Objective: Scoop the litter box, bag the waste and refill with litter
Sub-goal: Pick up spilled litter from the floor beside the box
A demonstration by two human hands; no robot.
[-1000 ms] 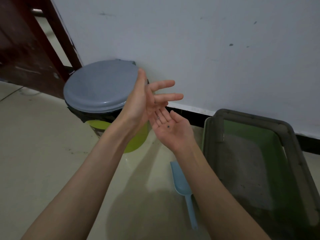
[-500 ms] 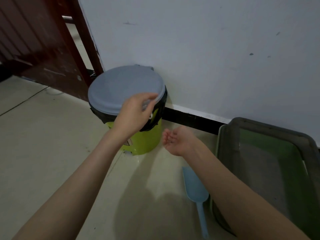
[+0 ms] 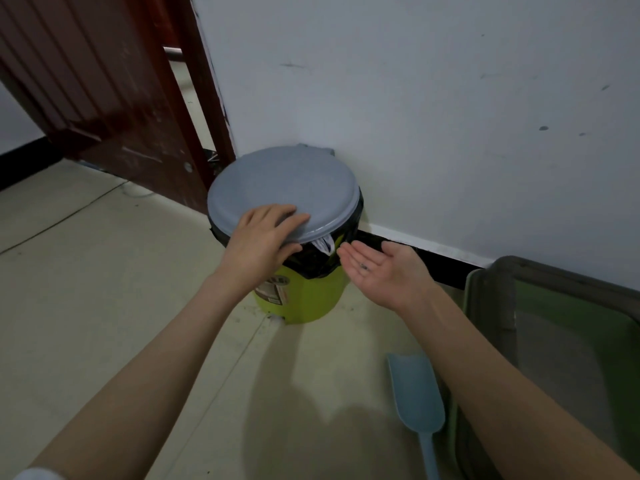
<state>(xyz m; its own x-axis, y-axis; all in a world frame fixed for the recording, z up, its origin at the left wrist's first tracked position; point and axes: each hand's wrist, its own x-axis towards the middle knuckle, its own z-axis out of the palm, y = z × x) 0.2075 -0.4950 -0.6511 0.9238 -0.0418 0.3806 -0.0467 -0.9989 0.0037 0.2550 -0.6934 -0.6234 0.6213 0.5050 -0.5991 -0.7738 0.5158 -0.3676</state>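
A lime-green bin (image 3: 304,299) with a black bag liner stands against the wall. My left hand (image 3: 263,240) grips the front edge of its grey lid (image 3: 284,188), fingers on top and thumb under the rim. The lid is lifted a little and something white shows in the gap. My right hand (image 3: 381,268) is held palm up just right of the bin, fingers apart, with a few dark specks on the palm. A blue scoop (image 3: 417,403) lies on the floor beside the green litter box (image 3: 491,289), which holds grey litter.
A white wall (image 3: 415,98) with a black skirting strip runs behind the bin and the box. A dark red wooden door (image 3: 104,81) stands open at the upper left. Beige floor tiles (image 3: 86,271) spread to the left.
My left hand went from beside the right palm to the bin lid and took hold of its front edge. My right hand moved closer to the bin, palm still up. The view shifted.
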